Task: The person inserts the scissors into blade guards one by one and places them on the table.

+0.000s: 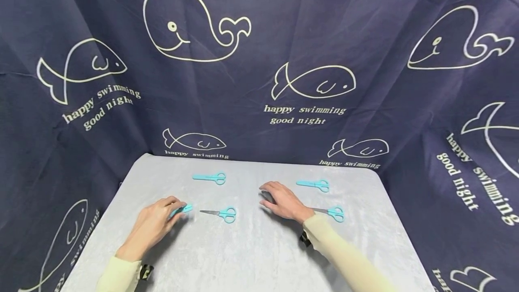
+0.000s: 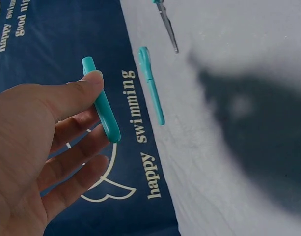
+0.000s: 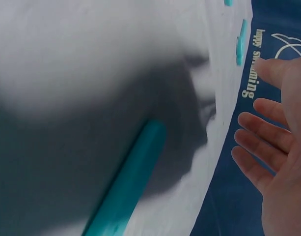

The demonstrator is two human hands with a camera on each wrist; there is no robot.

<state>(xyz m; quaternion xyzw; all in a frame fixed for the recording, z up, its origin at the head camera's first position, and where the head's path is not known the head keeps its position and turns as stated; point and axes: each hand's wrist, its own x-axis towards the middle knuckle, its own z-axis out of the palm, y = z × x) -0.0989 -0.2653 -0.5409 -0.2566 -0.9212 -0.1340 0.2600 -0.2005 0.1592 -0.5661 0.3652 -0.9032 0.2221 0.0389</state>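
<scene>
My left hand pinches a turquoise scissors cover between thumb and fingers, raised above the table. Just right of it lies a pair of turquoise-handled scissors, its bare metal blades pointing toward that hand. My right hand is held over the table with its fingers extended and nothing in them. Below it, in the right wrist view, lies a turquoise cover-like bar, hidden in the head view. A second pair of bare-bladed scissors lies beside the right wrist, which overlaps its blade tips.
Two pairs of scissors with turquoise covers on their blades lie farther back, one on the left and one on the right. A pale cloth covers the table. Dark blue printed curtains stand behind and on both sides.
</scene>
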